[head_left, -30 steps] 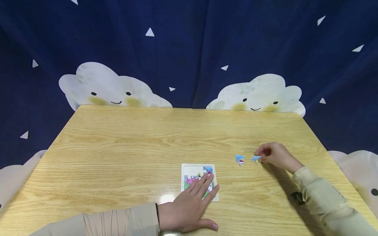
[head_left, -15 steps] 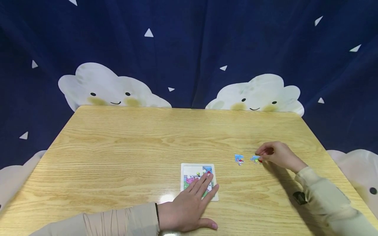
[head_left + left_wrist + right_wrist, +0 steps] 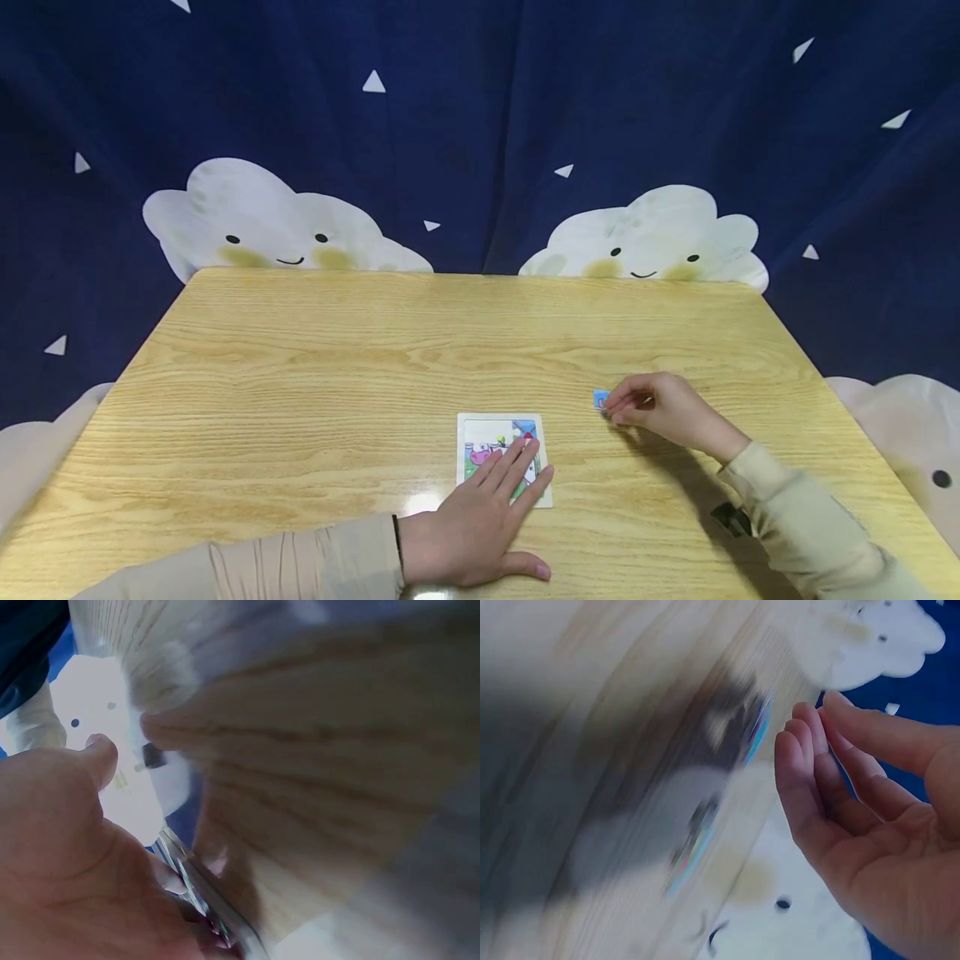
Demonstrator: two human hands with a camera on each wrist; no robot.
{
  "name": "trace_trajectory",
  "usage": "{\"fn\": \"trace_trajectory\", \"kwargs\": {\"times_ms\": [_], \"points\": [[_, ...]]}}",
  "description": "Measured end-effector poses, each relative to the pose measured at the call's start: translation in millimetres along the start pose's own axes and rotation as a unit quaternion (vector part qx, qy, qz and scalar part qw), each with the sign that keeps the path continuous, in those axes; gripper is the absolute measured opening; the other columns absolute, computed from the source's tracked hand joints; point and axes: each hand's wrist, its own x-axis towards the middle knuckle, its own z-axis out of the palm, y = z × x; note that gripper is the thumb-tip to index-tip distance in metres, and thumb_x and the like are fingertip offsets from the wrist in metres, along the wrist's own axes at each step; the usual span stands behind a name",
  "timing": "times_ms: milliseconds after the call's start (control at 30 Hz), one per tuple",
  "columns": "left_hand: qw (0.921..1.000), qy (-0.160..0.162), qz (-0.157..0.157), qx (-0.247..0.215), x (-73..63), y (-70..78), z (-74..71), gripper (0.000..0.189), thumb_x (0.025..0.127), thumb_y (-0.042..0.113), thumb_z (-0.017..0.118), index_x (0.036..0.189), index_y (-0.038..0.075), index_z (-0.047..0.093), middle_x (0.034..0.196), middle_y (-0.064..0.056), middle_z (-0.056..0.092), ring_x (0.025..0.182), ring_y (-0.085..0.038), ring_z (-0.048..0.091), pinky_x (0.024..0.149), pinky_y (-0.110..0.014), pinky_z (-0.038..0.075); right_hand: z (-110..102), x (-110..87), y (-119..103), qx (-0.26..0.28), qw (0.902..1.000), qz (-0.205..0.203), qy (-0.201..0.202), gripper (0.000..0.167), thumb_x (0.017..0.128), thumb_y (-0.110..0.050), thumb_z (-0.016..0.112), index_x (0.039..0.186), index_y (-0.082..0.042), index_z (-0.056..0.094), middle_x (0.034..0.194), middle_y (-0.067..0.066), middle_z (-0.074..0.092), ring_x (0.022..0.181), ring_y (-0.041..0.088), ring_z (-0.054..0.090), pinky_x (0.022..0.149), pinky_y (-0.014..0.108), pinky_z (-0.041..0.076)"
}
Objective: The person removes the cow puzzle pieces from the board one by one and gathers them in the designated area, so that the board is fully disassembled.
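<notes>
My left hand lies flat with its fingers spread over a small square picture puzzle, covering its lower part. A pink-nosed cow and a blue corner with red show on the puzzle. In the left wrist view the puzzle's frame appears edge-on under the fingers. My right hand hovers to the right, fingers loosely bent and thumb near the index fingertip. A blue puzzle piece lies by its fingertips, partly covered. In the right wrist view two loose pieces lie on the table, apart from the fingers.
The wood-grain table stretches to both sides and back to a dark blue curtain with white clouds and triangles. A small black object is near the right sleeve.
My right hand has moved left, from the right-hand loose piece to the left one, hiding the right-hand piece in the head view. My left hand stays on the puzzle.
</notes>
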Motion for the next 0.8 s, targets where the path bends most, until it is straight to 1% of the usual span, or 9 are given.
{"fn": "trace_trajectory", "kwargs": {"times_ms": [167,300,400,500,600,700,800], "points": [[1.0,0.005,0.003,0.002,1.0,-1.5,5.2,0.096,0.09,0.076,0.024,0.158,0.01,0.015,0.162,-0.022,0.001,0.149,-0.034,0.002,0.116,-0.042,0.02,25,17.3,-17,0.033,0.9988,-0.027,-0.023,0.012,0.084,0.007,0.071,0.095,0.001,0.071,0.087,0.008,0.073,0.076,0.015,0.068,0.065,0.026,0.055],[1.0,-0.01,-0.002,-0.002,1.1,-0.3,1.7,0.096,0.09,0.077,0.024,0.158,0.01,0.014,0.162,-0.021,-0.001,0.149,-0.033,0.001,0.116,-0.042,0.02,43,32.8,-27,0.032,0.9974,-0.055,-0.034,0.013,0.085,0.007,0.07,0.094,-0.001,0.072,0.087,0.005,0.073,0.076,0.012,0.068,0.066,0.027,0.054],[0.9998,-0.018,-0.005,-0.004,0.4,1.1,-2.5,0.096,0.09,0.076,0.025,0.158,0.011,0.014,0.162,-0.02,-0.001,0.149,-0.032,0.0,0.116,-0.042,0.019,53,42.2,-32,0.025,0.9968,-0.064,-0.041,0.012,0.085,0.005,0.071,0.094,-0.003,0.072,0.087,0.004,0.073,0.076,0.009,0.066,0.068,0.027,0.053],[0.9997,-0.022,-0.006,-0.006,0.3,1.9,-4.0,0.095,0.09,0.076,0.025,0.158,0.011,0.014,0.162,-0.02,-0.001,0.149,-0.032,0.0,0.116,-0.042,0.019,59,48.0,-36,0.021,0.9968,-0.062,-0.046,0.009,0.085,0.002,0.073,0.092,-0.003,0.073,0.085,0.004,0.073,0.074,0.008,0.065,0.067,0.026,0.053],[0.9997,-0.025,-0.005,-0.005,0.3,2.0,-3.9,0.095,0.091,0.076,0.024,0.158,0.011,0.013,0.162,-0.02,-0.001,0.149,-0.032,-0.001,0.116,-0.042,0.019,63,51.7,-41,0.016,0.9968,-0.058,-0.052,0.009,0.085,0.004,0.072,0.09,-0.004,0.073,0.081,0.002,0.071,0.072,0.008,0.063,0.065,0.025,0.052],[0.9996,-0.027,-0.005,0.0,0.4,1.7,-4.0,0.095,0.091,0.076,0.024,0.158,0.011,0.013,0.162,-0.021,-0.001,0.149,-0.032,-0.001,0.116,-0.042,0.019,65,54.7,-46,0.005,0.9966,-0.059,-0.057,0.011,0.084,0.007,0.071,0.087,-0.004,0.072,0.079,-0.002,0.069,0.07,0.007,0.063,0.064,0.024,0.052],[0.9996,-0.027,-0.006,0.008,0.4,2.0,-5.1,0.095,0.09,0.076,0.024,0.158,0.01,0.013,0.162,-0.021,-0.001,0.149,-0.032,-0.001,0.116,-0.041,0.019,66,57.4,-51,-0.014,0.9963,-0.061,-0.058,0.012,0.084,0.008,0.07,0.086,-0.005,0.072,0.078,-0.002,0.068,0.069,0.006,0.062,0.064,0.023,0.052]]}}
